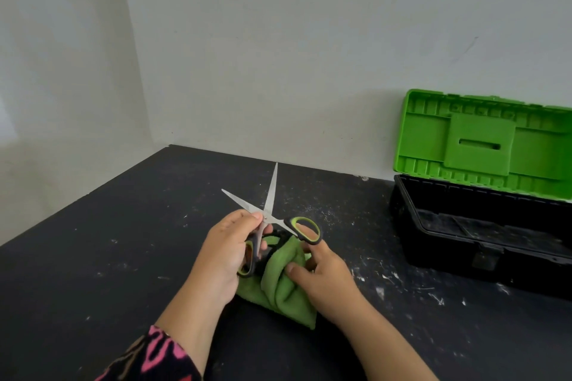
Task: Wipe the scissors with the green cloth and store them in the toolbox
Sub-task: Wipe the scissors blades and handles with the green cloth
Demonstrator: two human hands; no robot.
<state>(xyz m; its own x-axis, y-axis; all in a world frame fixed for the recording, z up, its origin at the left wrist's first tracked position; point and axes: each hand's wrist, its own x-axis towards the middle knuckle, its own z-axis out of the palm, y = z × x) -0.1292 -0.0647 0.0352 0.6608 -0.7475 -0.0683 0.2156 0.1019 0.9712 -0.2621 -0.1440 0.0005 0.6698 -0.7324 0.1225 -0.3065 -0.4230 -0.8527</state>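
Scissors (pixel 270 194) splayed: left hand (pixel 227 253) grips 1 handle, right hand (pixel 325 283) hooks the other, clutching green cloth (pixel 278 290); wiping step, blades likely next.

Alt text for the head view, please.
A left hand and right hand hold open steel scissors with black-and-green handles over a crumpled green cloth on a dark table; a black toolbox, green lid raised, stands to the right.

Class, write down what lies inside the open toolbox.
Inside the toolbox only a dusty black floor shows, with no tool visible. Its near wall hides the front strip, and its right end runs out of frame.
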